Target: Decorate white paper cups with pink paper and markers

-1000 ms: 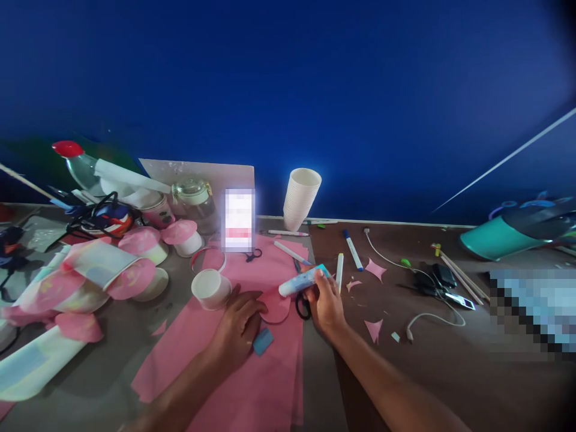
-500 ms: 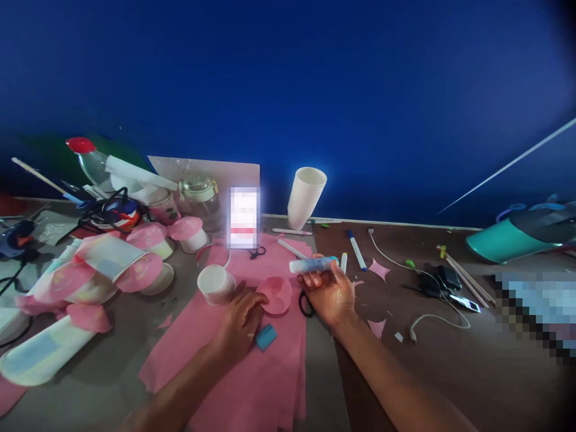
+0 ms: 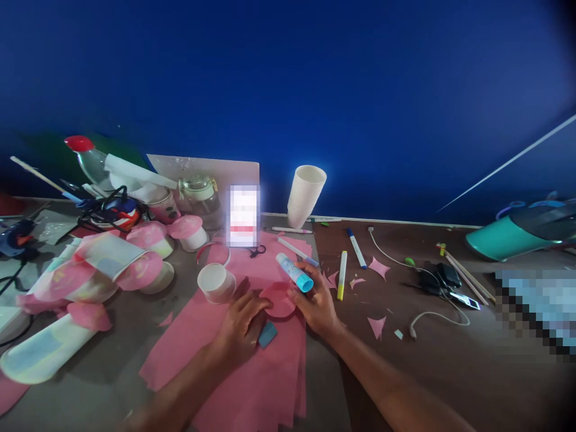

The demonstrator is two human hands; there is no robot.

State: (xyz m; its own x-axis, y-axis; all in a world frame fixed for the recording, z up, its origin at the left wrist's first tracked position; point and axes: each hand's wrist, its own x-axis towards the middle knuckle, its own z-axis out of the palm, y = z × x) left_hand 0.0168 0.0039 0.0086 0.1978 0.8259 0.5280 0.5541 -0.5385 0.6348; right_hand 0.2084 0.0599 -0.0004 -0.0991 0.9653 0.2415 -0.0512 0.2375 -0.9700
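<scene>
My right hand [image 3: 315,303] grips a glue stick [image 3: 294,272] with a blue end, tilted over a cut pink paper circle [image 3: 278,300]. My left hand [image 3: 240,321] rests on the pink paper sheets [image 3: 252,372], its fingertips pressing the circle's left edge. A small blue cap [image 3: 267,334] lies beside my left hand. A white paper cup [image 3: 216,283] stands just to the left of the circle.
A stack of white cups [image 3: 305,195], a lit phone [image 3: 243,216], markers [image 3: 342,275] and pink scraps [image 3: 379,268] lie beyond my hands. Pink-topped cups [image 3: 148,240], a jar and a bottle crowd the left. Cables [image 3: 432,282] and a teal bottle [image 3: 508,237] are at the right.
My right hand turned the glue stick from level to tilted, blue end toward me, and moved left and down onto the pink circle. My left hand stayed put.
</scene>
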